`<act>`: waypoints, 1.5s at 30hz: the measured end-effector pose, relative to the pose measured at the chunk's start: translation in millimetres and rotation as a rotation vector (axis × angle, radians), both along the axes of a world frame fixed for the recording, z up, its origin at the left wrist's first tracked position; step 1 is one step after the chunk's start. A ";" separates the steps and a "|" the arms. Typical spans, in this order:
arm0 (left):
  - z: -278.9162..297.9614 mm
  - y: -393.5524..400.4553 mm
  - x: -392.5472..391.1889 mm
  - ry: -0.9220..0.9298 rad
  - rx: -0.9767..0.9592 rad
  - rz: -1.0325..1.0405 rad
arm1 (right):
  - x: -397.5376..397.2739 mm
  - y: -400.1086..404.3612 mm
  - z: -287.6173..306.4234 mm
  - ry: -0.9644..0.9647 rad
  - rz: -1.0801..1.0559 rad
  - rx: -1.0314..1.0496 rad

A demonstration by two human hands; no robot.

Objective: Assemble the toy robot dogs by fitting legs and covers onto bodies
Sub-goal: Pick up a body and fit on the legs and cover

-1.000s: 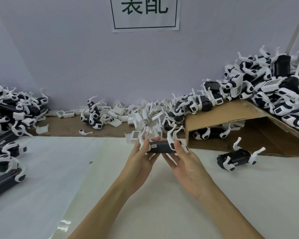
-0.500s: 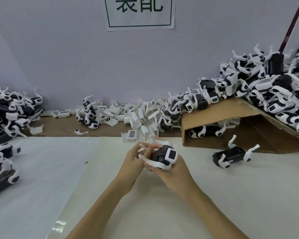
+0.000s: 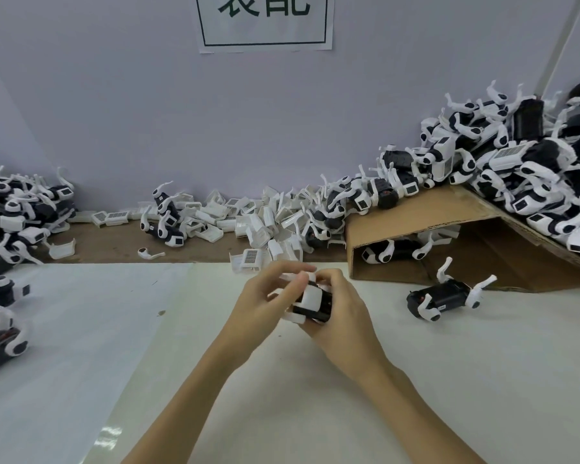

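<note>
Turned since half a second ago, the toy dog (image 3: 312, 301) is now shown with its white cover uppermost and its screen face hidden. It is held above the counter (image 3: 449, 380), near the middle of the view. The left hand (image 3: 265, 301) is curled on it from 9 o'clock, fingertips pinching the white part on top. The right hand (image 3: 344, 313) is wrapped round the black body from 3 o'clock. At 3 o'clock a second dog (image 3: 444, 296) lies on the counter, legs up. At 12 o'clock loose white covers (image 3: 265, 226) are heaped. At 2 o'clock a cardboard ramp (image 3: 422, 212) is loaded with dogs.
</note>
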State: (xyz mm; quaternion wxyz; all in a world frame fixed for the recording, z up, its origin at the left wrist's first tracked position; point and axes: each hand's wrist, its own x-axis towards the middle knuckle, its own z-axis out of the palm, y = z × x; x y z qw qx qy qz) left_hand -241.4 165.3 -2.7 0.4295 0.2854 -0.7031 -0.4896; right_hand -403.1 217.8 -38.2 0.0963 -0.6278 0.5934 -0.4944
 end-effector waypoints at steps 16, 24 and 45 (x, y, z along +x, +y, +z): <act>-10.2 0.6 -5.7 0.097 0.006 0.232 | -5.4 1.9 9.7 -0.264 0.096 0.051; -8.3 -14.3 7.6 0.153 0.245 0.343 | -7.5 -1.3 19.2 -0.579 0.202 0.277; -11.9 -8.6 1.2 0.102 0.003 0.177 | -28.3 -0.6 7.6 0.005 0.054 0.032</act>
